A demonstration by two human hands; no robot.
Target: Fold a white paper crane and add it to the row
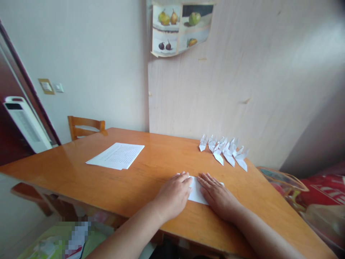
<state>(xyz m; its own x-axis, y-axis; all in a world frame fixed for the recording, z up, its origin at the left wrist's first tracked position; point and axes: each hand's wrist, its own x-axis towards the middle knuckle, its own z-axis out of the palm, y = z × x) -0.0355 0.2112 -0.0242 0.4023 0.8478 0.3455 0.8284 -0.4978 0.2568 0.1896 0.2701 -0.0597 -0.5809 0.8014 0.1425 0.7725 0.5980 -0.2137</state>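
Observation:
A piece of white paper (197,193), which looks folded, lies on the wooden table in front of me. My left hand (176,192) rests on its left side with the fingers stretched forward over the edge. On the right part of the paper my right hand (215,194) lies flat, palm down, fingers extended. Both hands cover much of the sheet, and its side edges are mostly hidden. Further back to the right stand several folded white paper figures (228,151) with pointed tips, grouped close together.
A stack of printed sheets (115,155) lies on the left of the wooden table (159,151). Behind it is a wooden chair (86,124). The wall stands along the table's far edge. Red bags (323,189) are piled beyond the right edge.

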